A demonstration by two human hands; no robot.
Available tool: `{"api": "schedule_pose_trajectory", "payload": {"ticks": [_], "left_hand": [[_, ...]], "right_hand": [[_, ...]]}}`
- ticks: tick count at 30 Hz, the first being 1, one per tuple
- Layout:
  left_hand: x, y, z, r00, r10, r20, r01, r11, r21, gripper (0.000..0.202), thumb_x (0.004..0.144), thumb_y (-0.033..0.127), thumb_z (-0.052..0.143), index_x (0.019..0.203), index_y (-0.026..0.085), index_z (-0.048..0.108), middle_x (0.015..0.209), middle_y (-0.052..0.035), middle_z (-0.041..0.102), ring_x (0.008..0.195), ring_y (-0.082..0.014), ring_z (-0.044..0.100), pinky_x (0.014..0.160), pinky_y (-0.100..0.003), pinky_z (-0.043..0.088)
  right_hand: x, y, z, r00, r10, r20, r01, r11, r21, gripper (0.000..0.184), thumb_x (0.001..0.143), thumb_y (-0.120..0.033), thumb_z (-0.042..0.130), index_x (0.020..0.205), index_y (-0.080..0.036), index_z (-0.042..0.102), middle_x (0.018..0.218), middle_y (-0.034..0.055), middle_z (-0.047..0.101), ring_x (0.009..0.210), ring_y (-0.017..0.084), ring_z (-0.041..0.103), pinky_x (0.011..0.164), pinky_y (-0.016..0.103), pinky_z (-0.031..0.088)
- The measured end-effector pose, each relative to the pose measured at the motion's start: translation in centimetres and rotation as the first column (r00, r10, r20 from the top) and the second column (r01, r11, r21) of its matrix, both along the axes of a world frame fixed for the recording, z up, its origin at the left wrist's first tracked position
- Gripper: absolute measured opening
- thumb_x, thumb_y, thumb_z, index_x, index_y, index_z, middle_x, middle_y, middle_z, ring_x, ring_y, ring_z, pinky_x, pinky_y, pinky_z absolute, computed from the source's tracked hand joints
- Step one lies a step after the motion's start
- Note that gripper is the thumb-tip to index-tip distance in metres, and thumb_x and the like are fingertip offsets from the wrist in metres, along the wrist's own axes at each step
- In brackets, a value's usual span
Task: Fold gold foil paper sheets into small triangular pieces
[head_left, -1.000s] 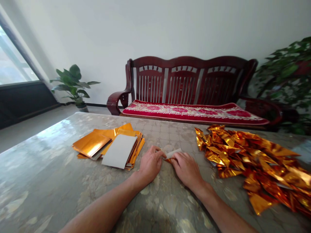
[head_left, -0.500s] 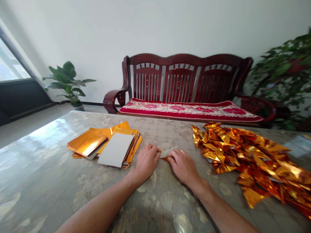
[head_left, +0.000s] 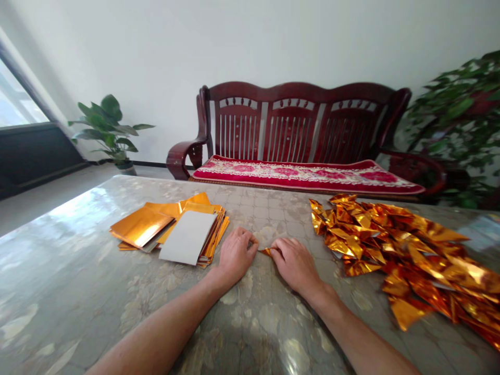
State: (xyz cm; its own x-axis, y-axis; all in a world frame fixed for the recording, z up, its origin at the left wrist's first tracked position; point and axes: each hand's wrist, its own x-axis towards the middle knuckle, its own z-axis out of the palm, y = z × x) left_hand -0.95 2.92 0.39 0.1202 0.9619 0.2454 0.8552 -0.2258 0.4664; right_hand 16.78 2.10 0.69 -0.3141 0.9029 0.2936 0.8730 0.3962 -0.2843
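Observation:
Between my hands, a small piece of gold foil paper [head_left: 266, 251] lies low over the table, mostly hidden by my fingers. My left hand [head_left: 237, 252] is closed, its thumb and fingers pinching the left end of the paper. On the other side my right hand [head_left: 294, 263] grips the right end, fingers curled around it. Left of my hands is a stack of flat gold foil sheets [head_left: 142, 224], with a sheet [head_left: 188, 237] lying grey side up on top. To the right spreads a heap of folded gold foil pieces [head_left: 390, 239].
The table [head_left: 164, 312] has a patterned, shiny cover. Behind it stands a dark red wooden bench [head_left: 300, 125] with a red floral cushion [head_left: 312, 172]. A potted plant [head_left: 113, 130] stands at left, leafy greenery [head_left: 464, 114] at right. A clear plastic item [head_left: 482, 232] lies at the right edge.
The pale strip that showed between my hands is now folded down and mostly out of sight, with a little gold showing. Both hands stay in nearly the same place.

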Motion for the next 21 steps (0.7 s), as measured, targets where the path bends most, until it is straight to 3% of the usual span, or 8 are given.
{"api": "schedule_pose_trajectory", "payload": {"ticks": [3, 7, 13, 21], "left_hand": [[-0.22, 0.03, -0.34, 0.996, 0.017, 0.084, -0.018, 1.000, 0.006, 0.018, 0.082, 0.013, 0.056, 0.096, 0.021, 0.066, 0.101, -0.0038, 0.061, 0.094, -0.0178, 0.060, 0.084, -0.029, 0.046], [-0.34, -0.29, -0.49, 0.992, -0.028, 0.121, 0.023, 0.999, 0.037, 0.023, 0.081, 0.009, 0.054, 0.094, 0.023, 0.068, 0.102, -0.0035, 0.060, 0.098, -0.0173, 0.060, 0.085, -0.028, 0.046], [-0.14, -0.76, -0.08, 0.990, -0.124, 0.061, 0.122, 0.992, 0.033, 0.012, 0.087, 0.025, 0.061, 0.090, 0.023, 0.071, 0.097, -0.0028, 0.062, 0.097, -0.0181, 0.060, 0.086, -0.029, 0.045], [0.12, -0.42, 0.12, 0.995, -0.099, -0.022, 0.099, 0.995, -0.008, 0.021, 0.092, 0.031, 0.056, 0.080, 0.020, 0.070, 0.091, -0.0038, 0.063, 0.092, -0.0181, 0.060, 0.079, -0.027, 0.044]], "right_hand": [[-0.03, -0.01, -0.02, 1.000, 0.004, 0.008, -0.004, 1.000, 0.009, 0.017, 0.093, -0.024, 0.050, 0.079, -0.023, 0.059, 0.085, 0.0019, 0.067, 0.086, 0.020, 0.056, 0.074, 0.031, 0.036], [0.02, 0.02, 0.02, 1.000, 0.012, 0.011, -0.012, 1.000, -0.002, 0.017, 0.094, -0.024, 0.050, 0.079, -0.022, 0.059, 0.086, 0.0022, 0.067, 0.087, 0.020, 0.056, 0.074, 0.030, 0.036], [0.07, 0.13, -0.03, 1.000, -0.005, 0.017, 0.005, 1.000, -0.019, 0.017, 0.094, -0.026, 0.051, 0.079, -0.023, 0.059, 0.087, 0.0016, 0.067, 0.086, 0.020, 0.057, 0.073, 0.031, 0.036], [0.17, 0.18, -0.20, 0.999, -0.001, 0.043, 0.001, 1.000, 0.003, 0.018, 0.095, -0.026, 0.050, 0.080, -0.022, 0.059, 0.089, 0.0027, 0.068, 0.089, 0.019, 0.057, 0.075, 0.031, 0.037]]}}
